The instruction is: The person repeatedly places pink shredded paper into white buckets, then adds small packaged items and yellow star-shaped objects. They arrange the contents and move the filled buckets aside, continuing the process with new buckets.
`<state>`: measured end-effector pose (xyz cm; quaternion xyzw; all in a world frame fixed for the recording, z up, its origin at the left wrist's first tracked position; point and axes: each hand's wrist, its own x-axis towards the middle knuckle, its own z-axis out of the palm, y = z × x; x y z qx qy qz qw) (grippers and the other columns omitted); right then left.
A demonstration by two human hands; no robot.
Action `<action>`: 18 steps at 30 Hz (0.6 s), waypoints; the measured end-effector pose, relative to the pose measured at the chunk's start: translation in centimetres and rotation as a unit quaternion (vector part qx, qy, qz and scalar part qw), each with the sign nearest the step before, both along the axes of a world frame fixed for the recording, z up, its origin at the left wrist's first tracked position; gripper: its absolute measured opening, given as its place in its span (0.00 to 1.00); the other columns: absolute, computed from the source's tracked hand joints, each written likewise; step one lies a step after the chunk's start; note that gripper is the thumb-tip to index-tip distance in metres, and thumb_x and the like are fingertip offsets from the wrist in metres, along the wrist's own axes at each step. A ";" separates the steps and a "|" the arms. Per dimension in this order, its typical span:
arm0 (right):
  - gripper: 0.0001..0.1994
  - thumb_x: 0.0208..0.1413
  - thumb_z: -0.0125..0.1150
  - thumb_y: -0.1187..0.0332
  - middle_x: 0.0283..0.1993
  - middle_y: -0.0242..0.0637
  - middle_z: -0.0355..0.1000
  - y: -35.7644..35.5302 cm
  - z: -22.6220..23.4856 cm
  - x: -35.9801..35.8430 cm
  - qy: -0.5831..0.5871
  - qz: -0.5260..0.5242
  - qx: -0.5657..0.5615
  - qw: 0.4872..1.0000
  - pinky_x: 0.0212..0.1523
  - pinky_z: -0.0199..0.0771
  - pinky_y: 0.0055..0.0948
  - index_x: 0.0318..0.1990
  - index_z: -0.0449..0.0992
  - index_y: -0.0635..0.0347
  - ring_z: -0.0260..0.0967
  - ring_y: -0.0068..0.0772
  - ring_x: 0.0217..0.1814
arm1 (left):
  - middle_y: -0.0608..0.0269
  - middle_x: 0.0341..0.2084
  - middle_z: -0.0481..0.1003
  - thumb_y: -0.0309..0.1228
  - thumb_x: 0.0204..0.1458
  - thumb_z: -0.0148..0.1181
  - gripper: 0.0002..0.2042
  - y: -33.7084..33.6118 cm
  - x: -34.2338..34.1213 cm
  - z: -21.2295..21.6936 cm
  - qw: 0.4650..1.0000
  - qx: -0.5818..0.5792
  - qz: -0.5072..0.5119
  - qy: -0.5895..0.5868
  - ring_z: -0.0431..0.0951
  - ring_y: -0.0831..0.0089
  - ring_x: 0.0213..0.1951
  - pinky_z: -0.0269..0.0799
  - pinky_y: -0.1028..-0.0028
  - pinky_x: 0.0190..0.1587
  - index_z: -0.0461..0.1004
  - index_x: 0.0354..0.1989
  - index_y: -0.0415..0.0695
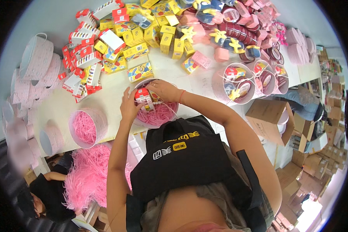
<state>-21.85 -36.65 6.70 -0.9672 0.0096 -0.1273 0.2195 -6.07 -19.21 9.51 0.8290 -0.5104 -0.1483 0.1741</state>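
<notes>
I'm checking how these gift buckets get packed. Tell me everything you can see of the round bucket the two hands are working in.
The round bucket is a pale pink, paper-looking tub with a thin white cord handle. It stands upright at the near edge of the white table, open on top, bedded with pink shredded paper. A small red-and-white carton sits at its rim. The left hand holds that carton from the near side; the right hand rests over its far rim. A similar bucket stands apart, left.

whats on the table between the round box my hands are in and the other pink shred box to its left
In the head view, only bare white table lies between the round box under the hands and the shred-filled box.
</notes>
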 end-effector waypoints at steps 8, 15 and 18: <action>0.18 0.47 0.69 0.69 0.49 0.42 0.73 -7.8 -0.6 -6.1 -0.169 -0.308 0.097 0.931 0.56 0.68 0.40 0.47 0.75 0.55 0.69 0.47 0.52 | 0.57 0.55 0.67 0.25 0.37 0.73 0.38 -0.2 -0.7 -1.4 0.997 0.009 0.044 0.062 0.74 0.55 0.53 0.75 0.62 0.48 0.66 0.62 0.51; 0.34 0.43 0.73 0.58 0.52 0.48 0.72 -16.5 -6.7 -14.6 0.095 -0.466 0.070 0.877 0.52 0.70 0.47 0.60 0.69 0.52 0.69 0.52 0.53 | 0.56 0.54 0.68 0.27 0.38 0.73 0.37 -0.8 -1.4 -2.0 0.996 -0.010 0.072 0.056 0.74 0.54 0.52 0.75 0.62 0.48 0.67 0.62 0.52; 0.34 0.43 0.73 0.56 0.51 0.51 0.72 -18.4 -4.5 -14.0 0.050 -0.448 0.066 0.890 0.52 0.69 0.49 0.59 0.69 0.57 0.69 0.55 0.53 | 0.56 0.53 0.68 0.28 0.38 0.73 0.37 -0.4 -1.9 -1.9 0.995 -0.007 0.091 0.045 0.74 0.55 0.51 0.75 0.62 0.48 0.67 0.62 0.52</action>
